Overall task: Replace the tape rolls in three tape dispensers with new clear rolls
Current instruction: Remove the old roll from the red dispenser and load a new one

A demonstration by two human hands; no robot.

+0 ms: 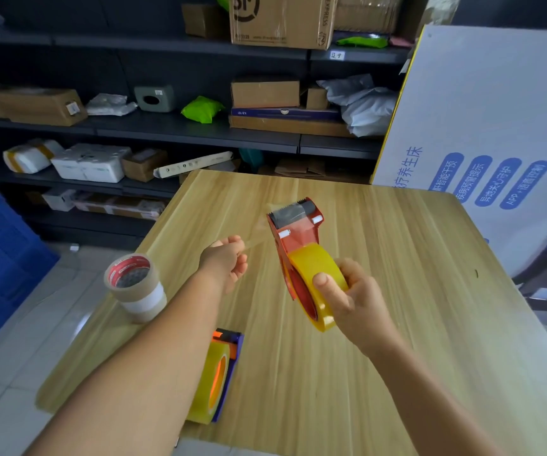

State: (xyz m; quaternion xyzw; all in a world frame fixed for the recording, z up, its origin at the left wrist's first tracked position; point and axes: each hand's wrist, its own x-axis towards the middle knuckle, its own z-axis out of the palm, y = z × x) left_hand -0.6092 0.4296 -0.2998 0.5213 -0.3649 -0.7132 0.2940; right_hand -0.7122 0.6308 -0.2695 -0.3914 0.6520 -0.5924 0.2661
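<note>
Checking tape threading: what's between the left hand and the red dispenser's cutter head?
Head view: a faint strip of clear tape spans from the left hand to the red dispenser; bare wooden table beneath.

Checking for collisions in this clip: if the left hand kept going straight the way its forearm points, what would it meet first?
Probably the red dispenser in the right hand. The left hand, pinching a clear tape strip, points up and right toward the dispenser's cutter end. Depth is unclear, so it might pass beside it over the table.
</note>
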